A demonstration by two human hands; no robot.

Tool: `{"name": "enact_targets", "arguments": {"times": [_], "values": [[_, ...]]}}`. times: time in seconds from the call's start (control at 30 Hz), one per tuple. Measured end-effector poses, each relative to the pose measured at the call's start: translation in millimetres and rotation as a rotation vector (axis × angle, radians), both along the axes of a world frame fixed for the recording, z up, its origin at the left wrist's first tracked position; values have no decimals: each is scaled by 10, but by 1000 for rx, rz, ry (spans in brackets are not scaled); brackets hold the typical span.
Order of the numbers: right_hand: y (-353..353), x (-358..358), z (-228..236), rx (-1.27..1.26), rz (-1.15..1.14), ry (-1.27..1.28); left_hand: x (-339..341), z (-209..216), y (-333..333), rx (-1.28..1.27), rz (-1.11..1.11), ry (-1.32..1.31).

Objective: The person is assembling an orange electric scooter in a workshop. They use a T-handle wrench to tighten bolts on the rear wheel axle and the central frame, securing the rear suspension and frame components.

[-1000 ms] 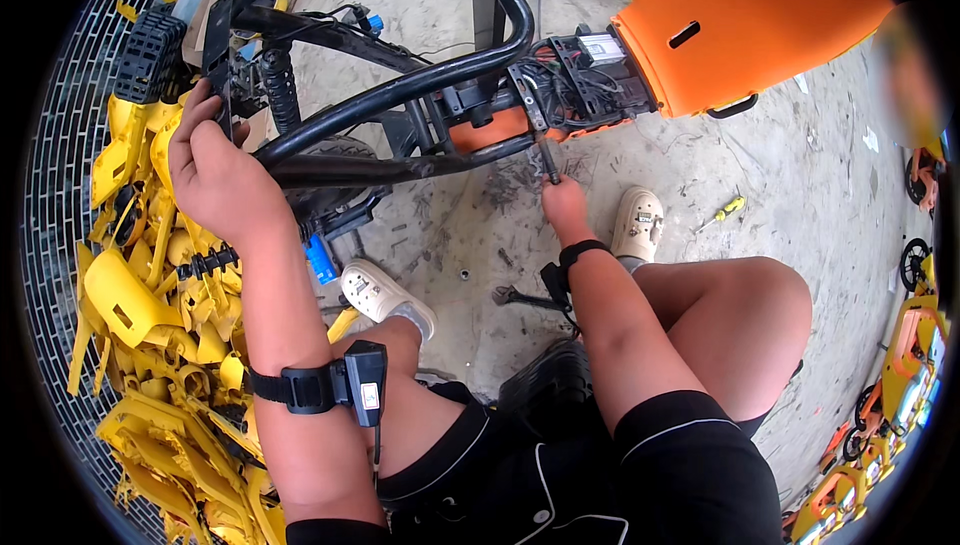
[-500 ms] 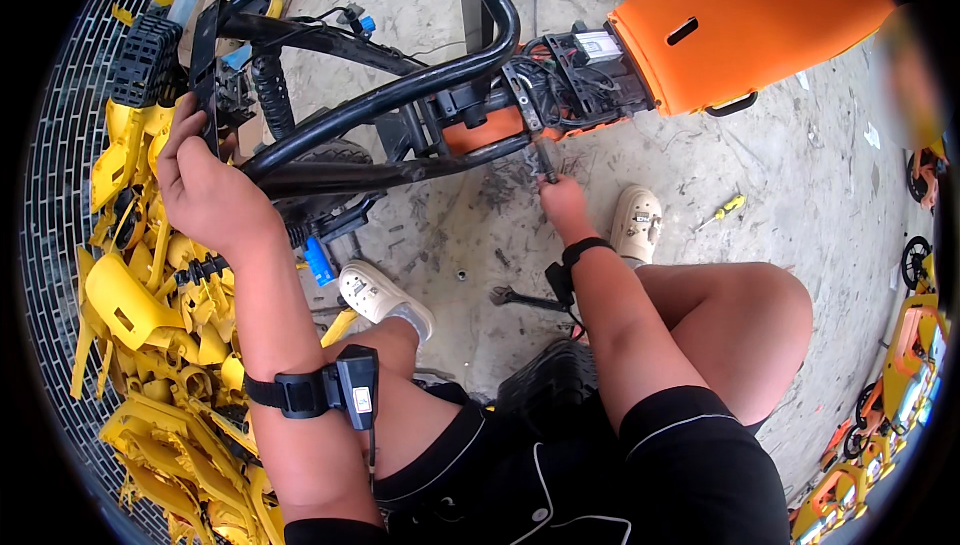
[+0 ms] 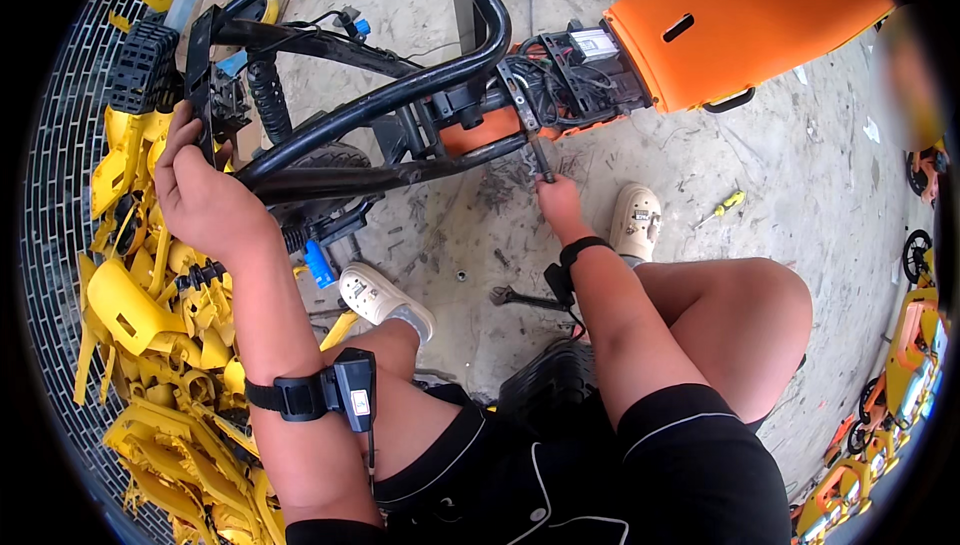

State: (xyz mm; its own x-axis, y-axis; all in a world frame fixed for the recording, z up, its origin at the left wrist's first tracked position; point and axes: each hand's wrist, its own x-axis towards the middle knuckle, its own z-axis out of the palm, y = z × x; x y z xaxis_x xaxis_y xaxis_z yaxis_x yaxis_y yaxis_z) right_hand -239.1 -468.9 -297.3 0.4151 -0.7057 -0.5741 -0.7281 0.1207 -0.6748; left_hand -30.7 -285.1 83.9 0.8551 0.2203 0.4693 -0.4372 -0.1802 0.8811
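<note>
A black tubular vehicle frame [image 3: 390,95] stretches across the floor ahead of me. At its left end, my left hand [image 3: 205,190] is closed on an upright black bracket [image 3: 201,75], fingers behind and thumb side toward me. My right hand [image 3: 562,207] grips a slim dark metal tool [image 3: 541,159]. The tool's far end meets the lower frame tube beside the wiring compartment [image 3: 575,75]; its exact kind cannot be made out. An orange body panel [image 3: 750,25] extends from that compartment at the upper right. Beneath the frame, a wheel is partly hidden.
A heap of yellow plastic panels [image 3: 140,305] lies along my left. On the concrete floor are an open-ended wrench [image 3: 525,299], a yellow-handled screwdriver [image 3: 725,206] and a blue can [image 3: 319,264]. Yellow and orange vehicles [image 3: 910,345] line the right edge.
The frame's middle and the orange panel have shifted slightly left in the picture. The tool in my right hand has tilted a little; both hands keep their holds.
</note>
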Motion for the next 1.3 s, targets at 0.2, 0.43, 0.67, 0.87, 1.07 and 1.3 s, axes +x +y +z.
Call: {"name": "enact_targets", "arguments": {"times": [0.2, 0.43, 0.67, 0.87, 1.07, 1.3], "values": [[-211, -92, -9, 384, 41, -213, -9, 19, 10, 20, 19, 15], [-358, -122, 232, 920, 104, -287, 28, 3, 10, 60, 36, 6], [-313, -150, 84, 1049, 52, -370, 51, -48, 34, 68, 38, -43], [-102, -130, -24, 235, 48, -258, 23, 1, -9, 24, 24, -42], [171, 45, 155, -419, 176, 196, -3, 15, -33, -21, 26, -5], [284, 213, 172, -512, -139, 294, 16, 2, -29, -18, 27, -10]]}}
